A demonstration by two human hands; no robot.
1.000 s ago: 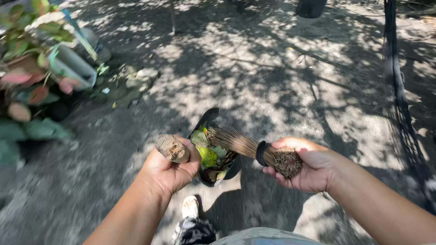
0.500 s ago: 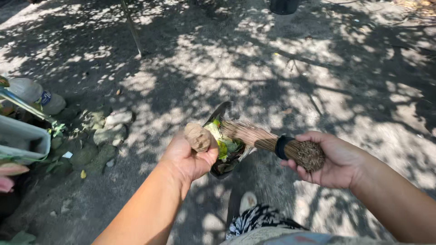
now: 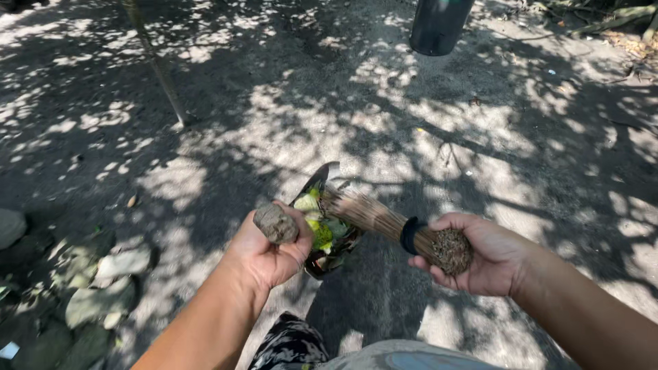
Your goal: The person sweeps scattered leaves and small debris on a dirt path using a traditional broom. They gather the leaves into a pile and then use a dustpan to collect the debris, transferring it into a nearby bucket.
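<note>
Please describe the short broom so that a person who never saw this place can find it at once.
Over the shaded dirt ground, the right hand grips a stick broom by its cut end. A dark band ties the brown sticks, unlike the black dustpan of leaves held by the left hand.

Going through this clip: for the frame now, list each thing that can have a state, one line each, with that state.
left hand: closed around the dustpan handle
dustpan handle: gripped, its end sticking up out of the fist
dustpan: held off the ground, holding leaves
leaves: green and yellow, piled in the pan
right hand: cupped around the broom's bound end
stick broom: held level, tips in the pan
dark cylinder: upright on the ground
</note>
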